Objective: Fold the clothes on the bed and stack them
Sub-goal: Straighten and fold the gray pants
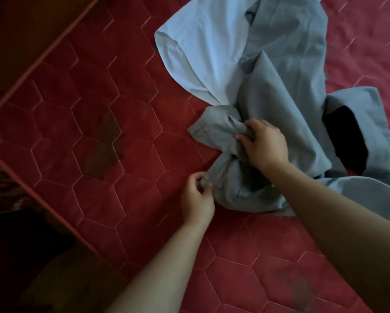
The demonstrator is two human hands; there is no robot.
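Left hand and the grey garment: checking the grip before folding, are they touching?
Touching. The head view shows the left hand pinching a bunched edge of the grey garment between thumb and fingers.

Two hands (197, 195) (265, 143), one grey garment (291, 86), one pale blue garment (200, 46), perhaps one black item (345, 141), one red mattress (99, 132)

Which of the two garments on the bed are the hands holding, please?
The darker grey garment: the right hand grips its bunched cloth, the left hand pinches its edge. The pale blue garment lies untouched.
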